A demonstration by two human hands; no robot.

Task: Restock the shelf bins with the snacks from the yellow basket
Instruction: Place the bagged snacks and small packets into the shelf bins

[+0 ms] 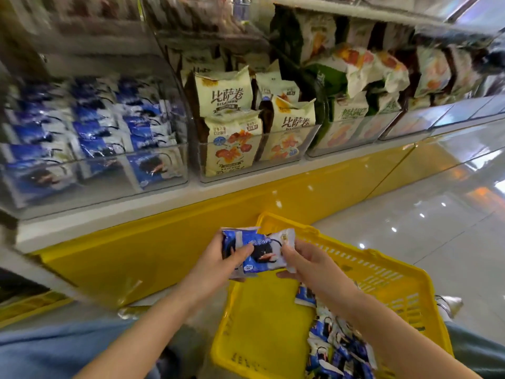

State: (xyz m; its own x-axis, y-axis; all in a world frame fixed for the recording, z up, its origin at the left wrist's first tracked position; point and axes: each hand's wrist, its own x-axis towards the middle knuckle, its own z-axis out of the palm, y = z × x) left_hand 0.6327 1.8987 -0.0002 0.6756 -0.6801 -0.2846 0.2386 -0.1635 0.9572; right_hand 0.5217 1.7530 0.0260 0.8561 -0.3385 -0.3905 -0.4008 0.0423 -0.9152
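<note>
Head cam was pretty smeary on the left, so the blue-and-white packs sitting in the left shelf bin (109,184) were hard to read, and the top shelf was just blur. The frame's bottom edge cut off the yellow basket (382,277) and the loose pile of snacks (336,348) in its right corner, with the right forearm covering part of that pile. Both hands were up over the basket's far end, in front of the shelf's yellow base. The left hand (216,265) had thumb and fingers curled round the left end of a small blue bunch of packs (257,251), while the right hand (306,265) pinched its white right end. Couldn't tell how many packs were in that bunch. Cream packets (232,143) filled the middle bin.
</note>
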